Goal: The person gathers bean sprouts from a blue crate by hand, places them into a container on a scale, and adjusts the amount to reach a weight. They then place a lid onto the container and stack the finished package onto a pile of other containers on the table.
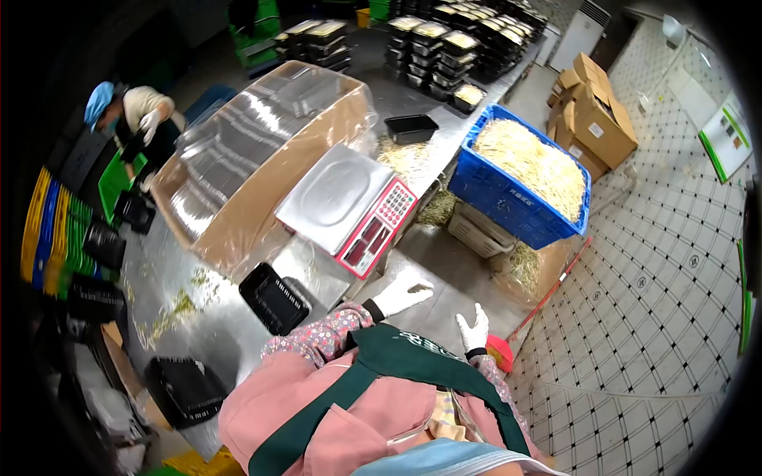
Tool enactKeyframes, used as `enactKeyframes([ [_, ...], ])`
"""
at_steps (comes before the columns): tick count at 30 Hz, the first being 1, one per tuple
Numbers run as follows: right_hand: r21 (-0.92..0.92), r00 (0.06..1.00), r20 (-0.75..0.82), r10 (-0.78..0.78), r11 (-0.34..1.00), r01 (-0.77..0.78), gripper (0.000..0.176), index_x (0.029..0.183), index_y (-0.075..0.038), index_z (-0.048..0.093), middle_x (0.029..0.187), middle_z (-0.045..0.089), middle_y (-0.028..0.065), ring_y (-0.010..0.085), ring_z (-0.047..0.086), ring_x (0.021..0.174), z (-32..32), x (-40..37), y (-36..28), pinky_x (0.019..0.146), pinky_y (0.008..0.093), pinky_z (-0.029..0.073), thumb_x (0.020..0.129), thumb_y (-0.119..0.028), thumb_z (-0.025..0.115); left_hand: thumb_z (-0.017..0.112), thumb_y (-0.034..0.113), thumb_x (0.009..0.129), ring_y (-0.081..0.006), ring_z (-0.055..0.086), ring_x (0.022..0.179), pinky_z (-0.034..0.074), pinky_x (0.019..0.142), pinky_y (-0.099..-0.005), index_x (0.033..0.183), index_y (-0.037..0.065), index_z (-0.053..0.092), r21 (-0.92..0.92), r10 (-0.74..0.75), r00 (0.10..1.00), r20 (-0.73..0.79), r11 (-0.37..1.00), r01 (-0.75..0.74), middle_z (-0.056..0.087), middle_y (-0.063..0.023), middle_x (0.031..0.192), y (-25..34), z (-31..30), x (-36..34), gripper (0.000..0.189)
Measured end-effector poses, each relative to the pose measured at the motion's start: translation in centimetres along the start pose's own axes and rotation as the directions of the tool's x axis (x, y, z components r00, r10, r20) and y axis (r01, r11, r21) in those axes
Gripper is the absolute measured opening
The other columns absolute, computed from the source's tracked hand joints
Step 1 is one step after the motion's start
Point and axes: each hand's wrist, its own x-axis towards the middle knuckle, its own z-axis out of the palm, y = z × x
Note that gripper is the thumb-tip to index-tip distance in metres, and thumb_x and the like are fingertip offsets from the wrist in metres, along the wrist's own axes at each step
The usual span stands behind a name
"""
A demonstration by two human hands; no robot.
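the digital scale [345, 208] sits on the metal counter [232, 343], its platform smooth, pale and round-cornered, with a shallow oval outline pressed into it. a glossy red-rimmed panel of small keys and dark display windows faces the left hand [403, 293], which is just below it in a white knit glove, fingers parted and slightly curved. the right hand [474, 329], gloved alike, is near the blue plastic crate [508, 205], thumb and fingers spread wide.

that crate is ribbed and rectangular, heaped with thin, pale, tangled sprouts [532, 163], and rests above a cream slatted crate [475, 230]. beside the scale, a ribbed black tray [274, 300] lies tilted on the dull, scuffed steel. a long cardboard box [274, 184], lined with crinkled clear film and packed with shiny transparent lids [258, 119], stands between the scale and a co-worker [147, 115]. filled trays [432, 51] are stacked farther back.
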Motion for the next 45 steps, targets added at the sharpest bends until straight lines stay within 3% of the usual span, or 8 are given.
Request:
enactKeyframes([
  [3, 0.06, 0.998, 0.03, 0.061, 0.996, -0.063, 0.085, 0.147, -0.008, 0.043, 0.149, 0.041, 0.025, 0.0388, 0.038, 0.139, 5.3, 3.8, -3.0, 0.114, 0.0457, 0.032, 0.079, -0.043, 0.078, 0.067, 0.02, 0.095, -0.0117, 0.061, 0.101, 0.049, 0.092, -0.029, 0.124, 0.006, 0.064, -0.013, -0.007, 0.997, 0.07, 1.0, 0.008, 0.066, -0.0031, 0.114, -1.5, -5.1, 3.6, 0.032],
  [5, -0.018, 0.992, 0.041, 0.119, 0.993, -0.118, 0.084, 0.146, -0.005, 0.044, 0.148, 0.042, 0.0262, 0.0394, 0.039, 0.138, 3.1, 5.4, 0.1, 0.114, 0.0459, 0.033, 0.079, -0.043, 0.078, 0.065, 0.02, 0.096, -0.012, 0.061, 0.102, 0.049, 0.092, -0.0294, 0.124, 0.005, 0.063, -0.144, -0.211, 0.966, 0.15, 0.962, 0.233, 0.066, -0.0034, 0.113, 0.1, -2.7, 6.1, 0.032],
  [17, -0.061, 0.967, -0.075, 0.244, 0.967, -0.249, 0.087, 0.143, 0.003, 0.045, 0.146, 0.045, 0.0274, 0.04, 0.042, 0.136, -3.5, 23.4, 7.5, 0.114, 0.0438, 0.034, 0.079, -0.045, 0.077, 0.067, 0.021, 0.095, -0.0115, 0.066, 0.093, 0.053, 0.081, -0.0269, 0.124, 0.001, 0.064, -0.181, -0.191, 0.98, 0.053, 0.964, 0.197, 0.072, -0.0072, 0.106, 1.2, -2.1, 24.0, 0.035],
  [23, 0.151, 0.892, -0.44, -0.102, 0.971, 0.185, 0.07, 0.138, -0.002, 0.052, 0.139, 0.054, 0.0194, 0.0341, 0.048, 0.131, -13.9, 36.4, 6.5, 0.112, 0.0421, 0.037, 0.079, -0.027, 0.08, 0.067, 0.015, 0.094, -0.0098, 0.064, 0.086, 0.052, 0.079, -0.0244, 0.125, 0.002, 0.064, -0.171, -0.148, 0.985, -0.09, 0.976, 0.131, 0.071, -0.0054, 0.101, 6.3, -0.9, 33.8, 0.034],
  [27, -0.13, 0.832, -0.479, -0.28, 0.96, 0.248, 0.071, 0.141, -0.004, 0.05, 0.139, 0.053, 0.0176, 0.0327, 0.049, 0.13, -22.0, 41.7, 0.0, 0.111, 0.0411, 0.038, 0.08, -0.023, 0.081, 0.063, 0.009, 0.096, -0.0115, 0.065, 0.086, 0.053, 0.08, -0.0249, 0.126, -0.001, 0.062, -0.273, -0.167, 0.978, -0.125, 0.953, 0.128, 0.071, -0.0076, 0.101, 8.2, -1.7, 37.7, 0.031],
  [31, -0.349, 0.825, -0.333, -0.456, 0.873, 0.341, 0.098, 0.148, -0.002, 0.038, 0.15, 0.041, 0.0216, 0.0366, 0.037, 0.14, -24.3, 49.4, -1.3, 0.116, 0.0418, 0.03, 0.069, -0.031, 0.087, 0.063, 0.01, 0.096, -0.0114, 0.065, 0.087, 0.053, 0.081, -0.0246, 0.126, -0.002, 0.061, -0.27, -0.184, 0.973, -0.138, 0.952, 0.141, 0.071, -0.0076, 0.1, 8.5, -2.8, 40.9, 0.032],
  [38, -0.605, 0.952, 0.018, -0.306, 0.754, 0.254, 0.15, 0.157, -0.002, 0.007, 0.161, 0.014, 0.0264, 0.043, 0.014, 0.149, -23.1, 60.8, -7.1, 0.12, 0.0523, 0.017, 0.045, -0.05, 0.094, 0.063, 0.011, 0.096, -0.0113, 0.065, 0.087, 0.052, 0.081, -0.0253, 0.125, -0.003, 0.061, -0.235, -0.147, 0.984, -0.104, 0.965, 0.119, 0.071, -0.0083, 0.1, 8.0, -6.8, 47.3, 0.032],
  [45, -0.768, 0.975, 0.196, -0.1, 0.603, 0.216, 0.16, 0.157, -0.005, 0.004, 0.163, 0.01, 0.0223, 0.0384, 0.011, 0.151, -24.5, 71.2, -10.7, 0.121, 0.0539, 0.016, 0.034, -0.042, 0.099, 0.064, 0.012, 0.096, -0.0111, 0.065, 0.093, 0.051, 0.084, -0.0243, 0.126, -0.001, 0.062, -0.164, -0.131, 0.99, -0.059, 0.979, 0.12, 0.071, -0.0075, 0.102, 9.6, -10.0, 52.8, 0.032],
])
